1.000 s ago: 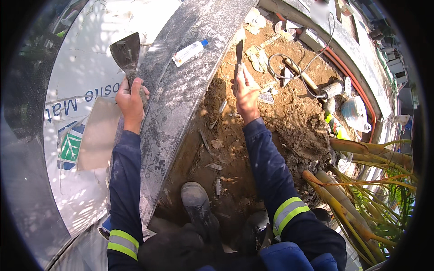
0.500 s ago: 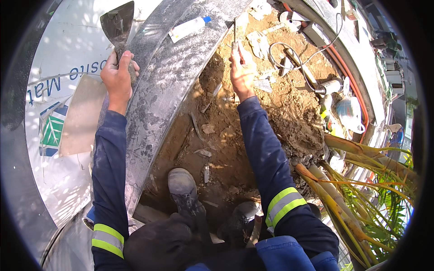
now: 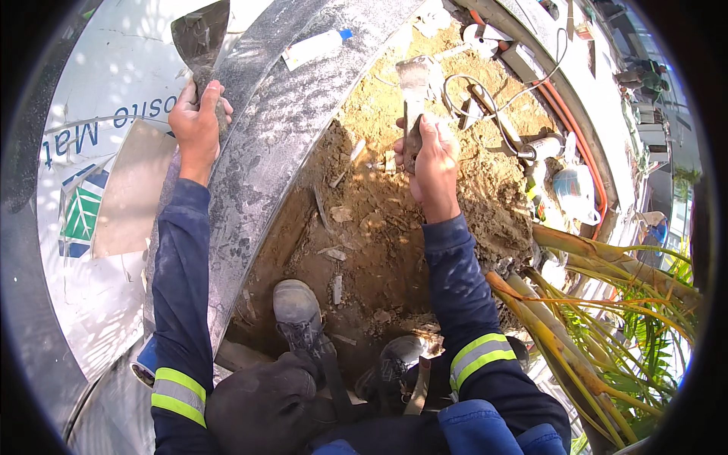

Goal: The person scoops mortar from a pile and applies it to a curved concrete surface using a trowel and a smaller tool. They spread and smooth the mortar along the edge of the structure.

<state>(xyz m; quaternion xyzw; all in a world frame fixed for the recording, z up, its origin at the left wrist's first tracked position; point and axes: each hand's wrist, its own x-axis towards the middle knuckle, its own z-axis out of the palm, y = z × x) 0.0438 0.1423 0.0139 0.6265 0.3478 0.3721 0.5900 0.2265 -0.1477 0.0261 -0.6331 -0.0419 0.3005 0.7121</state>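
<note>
My left hand [image 3: 199, 125] grips the handle of a wide putty knife [image 3: 202, 36], its dark flared blade pointing away from me over the white sheeting. In my right hand [image 3: 437, 159] is a second putty knife [image 3: 414, 80], narrower and crusted pale, held above the sandy soil with its broad face showing. Between the hands runs a grey stone ledge [image 3: 250, 163], smeared with white residue. On it lies a white tube with a blue cap [image 3: 312, 50], touched by neither hand.
Dug soil [image 3: 371, 227] with scraps surrounds my boots [image 3: 297, 307]. A corded power tool [image 3: 542, 148], a bucket [image 3: 580, 188] and an orange pipe [image 3: 580, 117] lie to the right. Palm stalks [image 3: 584, 356] reach in at lower right. A beige panel piece [image 3: 133, 189] rests on the sheeting at left.
My right hand has come nearer and to the right, turning its putty knife from edge-on to face-on. My left hand stays almost still with its knife.
</note>
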